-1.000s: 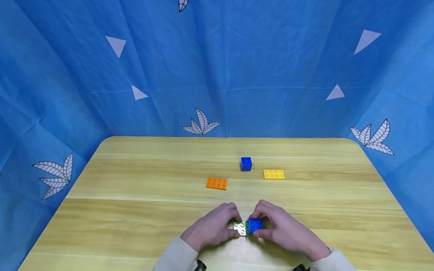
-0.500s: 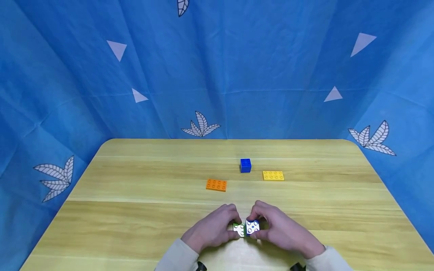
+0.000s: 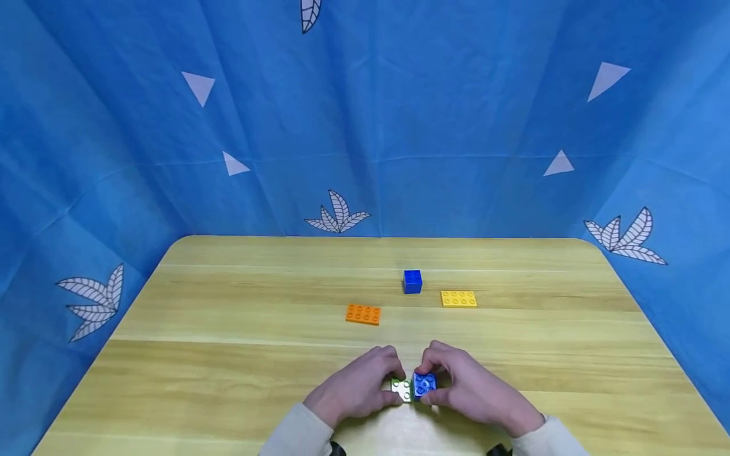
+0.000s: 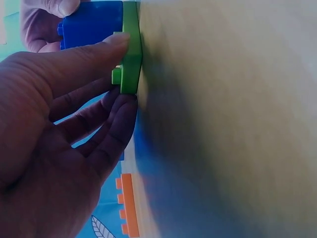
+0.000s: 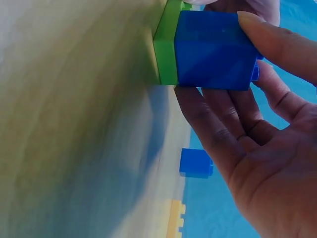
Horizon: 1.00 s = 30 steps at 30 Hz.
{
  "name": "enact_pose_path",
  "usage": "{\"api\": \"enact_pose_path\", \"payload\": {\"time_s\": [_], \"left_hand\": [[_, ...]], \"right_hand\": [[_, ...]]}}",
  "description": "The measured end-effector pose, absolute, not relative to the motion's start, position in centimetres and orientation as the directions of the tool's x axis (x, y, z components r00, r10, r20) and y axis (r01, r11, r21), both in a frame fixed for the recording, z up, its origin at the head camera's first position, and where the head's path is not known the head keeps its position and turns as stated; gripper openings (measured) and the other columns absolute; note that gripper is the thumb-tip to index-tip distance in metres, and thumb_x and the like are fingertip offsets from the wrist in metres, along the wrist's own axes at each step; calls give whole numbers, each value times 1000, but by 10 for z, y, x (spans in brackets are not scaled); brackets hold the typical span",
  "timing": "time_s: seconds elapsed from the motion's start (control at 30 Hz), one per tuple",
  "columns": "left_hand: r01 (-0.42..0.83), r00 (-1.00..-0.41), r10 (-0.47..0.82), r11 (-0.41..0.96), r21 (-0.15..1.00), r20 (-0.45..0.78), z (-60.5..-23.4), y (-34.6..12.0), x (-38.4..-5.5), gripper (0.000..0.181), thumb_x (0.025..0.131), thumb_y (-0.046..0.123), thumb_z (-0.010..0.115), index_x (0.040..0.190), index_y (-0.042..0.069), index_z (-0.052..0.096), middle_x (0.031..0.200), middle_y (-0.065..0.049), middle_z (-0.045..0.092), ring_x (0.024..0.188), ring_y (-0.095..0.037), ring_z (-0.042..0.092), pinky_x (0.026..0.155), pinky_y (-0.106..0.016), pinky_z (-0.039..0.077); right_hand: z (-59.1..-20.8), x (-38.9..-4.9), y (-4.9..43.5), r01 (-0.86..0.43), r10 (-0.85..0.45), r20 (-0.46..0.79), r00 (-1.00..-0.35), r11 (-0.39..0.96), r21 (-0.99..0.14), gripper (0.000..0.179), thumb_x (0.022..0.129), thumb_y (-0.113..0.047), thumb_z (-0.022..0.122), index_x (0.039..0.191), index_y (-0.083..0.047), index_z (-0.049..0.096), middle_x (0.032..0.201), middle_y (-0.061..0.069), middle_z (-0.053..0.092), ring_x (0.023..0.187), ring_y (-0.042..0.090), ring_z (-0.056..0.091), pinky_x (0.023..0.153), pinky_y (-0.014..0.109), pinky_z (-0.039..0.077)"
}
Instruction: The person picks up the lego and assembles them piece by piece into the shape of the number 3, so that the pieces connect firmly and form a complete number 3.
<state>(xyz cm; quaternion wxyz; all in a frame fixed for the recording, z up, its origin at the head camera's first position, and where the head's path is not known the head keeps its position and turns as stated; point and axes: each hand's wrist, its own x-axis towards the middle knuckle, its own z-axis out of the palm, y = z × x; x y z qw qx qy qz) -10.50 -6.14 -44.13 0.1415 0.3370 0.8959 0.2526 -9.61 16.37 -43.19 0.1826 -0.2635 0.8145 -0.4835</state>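
Note:
A light green toy building plate (image 3: 402, 390) with studs lies in front of the person, its left end gripped between thumb and fingers of the left hand (image 3: 356, 387). On the plate's right end sits a blue building brick (image 3: 424, 386), studs up. The right hand (image 3: 476, 387) pinches this brick, thumb on the near side and fingers on the far side. In the right wrist view the blue brick (image 5: 213, 52) is flush against the green plate (image 5: 167, 54). The left wrist view shows the left thumb over the green plate (image 4: 131, 64), beside its exposed studs.
Beyond the hands on the wooden table (image 3: 228, 373) lie an orange eight-stud plate (image 3: 363, 315), a second blue brick (image 3: 412, 282) and a yellow eight-stud plate (image 3: 459, 299). A blue patterned curtain (image 3: 456, 120) hangs behind the table and along its sides.
The right hand has shifted the blue brick slightly left over the green plate, and its top has turned a little, catching bright light midway. The left hand keeps its grip. The head view has tilted slightly.

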Motion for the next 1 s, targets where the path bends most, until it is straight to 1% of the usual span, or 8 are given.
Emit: {"api": "enact_pose_path", "payload": {"time_s": [0.3,0.43,0.57,0.83,1.0], "left_hand": [[525,-737,670,648,551,-86,-444,-62,-104,21,85,21,79,102,12,71,97,13,53,90,-4,47,84,-18,45],[520,-741,666,648,556,-84,-445,-62,-104,20,85,20,78,102,12,71,96,13,52,90,-4,47,82,-18,44],[521,-741,666,651,552,-87,-445,-61,-105,21,86,21,78,103,12,71,97,12,53,91,-4,47,83,-18,45],[531,-734,674,647,547,-85,-442,-61,-105,23,86,21,78,105,11,70,100,11,54,93,-4,48,86,-19,45],[529,-733,675,647,549,-89,-442,-61,-105,24,85,21,78,105,11,70,99,12,53,92,-4,48,86,-19,45]], "right_hand": [[-435,-96,165,-195,-606,-82,-791,377,-905,21,84,-11,78,95,-14,61,96,2,54,95,18,61,81,30,54],[-434,-96,165,-200,-611,-90,-787,390,-899,20,85,-11,77,96,-14,61,96,2,54,95,18,61,80,31,54],[-432,-97,166,-216,-620,-90,-780,401,-890,21,85,-10,77,96,-14,60,96,2,54,95,18,61,80,31,54],[-429,-97,166,-282,-623,-77,-779,457,-844,27,82,-4,78,95,-19,59,97,-6,58,93,12,61,81,29,54],[-430,-97,166,-295,-614,-72,-786,474,-830,28,81,-6,80,96,-20,61,97,-10,60,91,10,61,80,30,54]]}}
